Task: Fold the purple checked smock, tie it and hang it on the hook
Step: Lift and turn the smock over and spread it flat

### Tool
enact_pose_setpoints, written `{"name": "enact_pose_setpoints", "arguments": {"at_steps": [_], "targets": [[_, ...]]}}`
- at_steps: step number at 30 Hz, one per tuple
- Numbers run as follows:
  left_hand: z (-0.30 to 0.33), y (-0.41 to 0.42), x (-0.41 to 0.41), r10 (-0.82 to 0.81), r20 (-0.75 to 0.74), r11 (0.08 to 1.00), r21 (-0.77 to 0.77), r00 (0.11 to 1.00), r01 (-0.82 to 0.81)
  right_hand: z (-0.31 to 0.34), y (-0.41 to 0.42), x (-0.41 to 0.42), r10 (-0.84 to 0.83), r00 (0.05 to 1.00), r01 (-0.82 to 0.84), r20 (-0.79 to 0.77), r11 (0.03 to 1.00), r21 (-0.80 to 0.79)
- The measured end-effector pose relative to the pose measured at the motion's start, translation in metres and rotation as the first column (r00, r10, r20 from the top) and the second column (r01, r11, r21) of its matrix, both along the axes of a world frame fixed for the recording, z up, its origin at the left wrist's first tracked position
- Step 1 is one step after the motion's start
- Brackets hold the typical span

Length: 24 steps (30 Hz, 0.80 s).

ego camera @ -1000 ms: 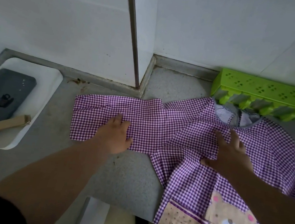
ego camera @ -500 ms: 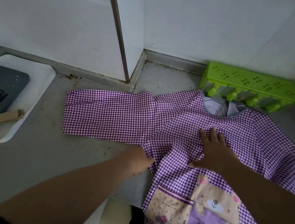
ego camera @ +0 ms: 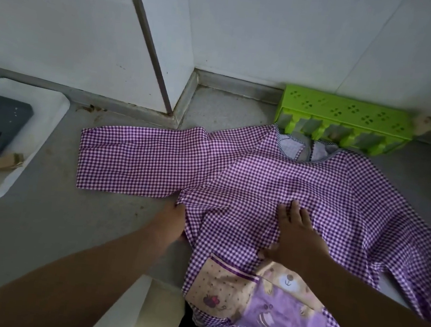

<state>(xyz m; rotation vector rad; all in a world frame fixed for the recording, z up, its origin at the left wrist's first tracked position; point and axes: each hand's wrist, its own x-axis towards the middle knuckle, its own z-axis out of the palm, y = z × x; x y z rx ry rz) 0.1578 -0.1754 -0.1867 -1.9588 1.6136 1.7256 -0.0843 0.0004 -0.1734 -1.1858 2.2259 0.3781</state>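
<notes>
The purple checked smock [ego camera: 274,181] lies spread flat on the grey counter [ego camera: 66,221], front up, its left sleeve stretched out to the left. A bear picture and a pocket are on its lower part, which hangs over the counter's front edge. My left hand [ego camera: 173,219] is at the smock's left side seam below the armpit, fingers tucked under the cloth edge. My right hand [ego camera: 293,236] lies flat, fingers spread, pressing on the middle of the smock's chest. No hook shows in the head view.
A green plastic rack [ego camera: 347,122] lies against the back wall just behind the smock's neck. At the left a white tray [ego camera: 42,125] holds a dark slab and a wooden stick. White walls form a corner behind.
My left hand left the sleeve and slid down-right to the side seam under the armpit. My right hand moved lower on the chest. The view shifted slightly left.
</notes>
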Motion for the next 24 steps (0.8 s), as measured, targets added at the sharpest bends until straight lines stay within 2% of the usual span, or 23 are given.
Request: {"name": "enact_pose_setpoints", "arguments": {"at_steps": [2,4,6,7,9,12,17,20,24], "targets": [[0.004,0.004,0.006,0.036,-0.045,0.987,0.158,0.998,-0.029,0.002,0.000,-0.005,0.007,1.000,-0.007,0.015,1.000,-0.013],[0.026,0.017,0.004,-0.146,-0.084,0.959,0.232,0.986,0.162,0.003,0.001,-0.007,0.009,1.000,-0.008,0.017,1.000,-0.028],[0.029,0.026,0.006,-0.352,-0.117,0.896,0.243,0.928,0.371,0.003,0.000,-0.009,0.013,1.000,-0.012,0.021,0.999,-0.031],[0.031,0.030,0.007,-0.379,-0.137,0.878,0.260,0.915,0.403,0.003,0.000,-0.010,0.016,1.000,-0.015,0.023,1.000,-0.027],[0.035,0.034,0.013,-0.303,-0.184,0.892,0.292,0.935,0.346,0.002,0.000,-0.011,0.025,0.999,-0.024,0.026,0.999,-0.025],[0.037,0.038,0.022,-0.339,-0.083,0.916,0.196,0.937,0.349,0.000,0.000,-0.014,0.032,0.999,-0.031,0.024,0.999,-0.025],[0.036,0.041,0.043,-0.324,-0.055,0.903,0.279,0.944,0.326,0.001,0.000,-0.018,0.036,0.999,-0.036,0.017,0.999,-0.027],[0.030,0.046,0.060,-0.361,-0.099,0.863,0.342,0.927,0.373,0.001,0.000,-0.019,0.044,0.999,-0.044,0.009,0.999,-0.029],[0.033,0.054,0.071,-0.201,-0.183,0.908,0.333,0.962,0.253,-0.003,-0.001,-0.021,0.060,0.998,-0.060,0.011,0.998,-0.031]]}}
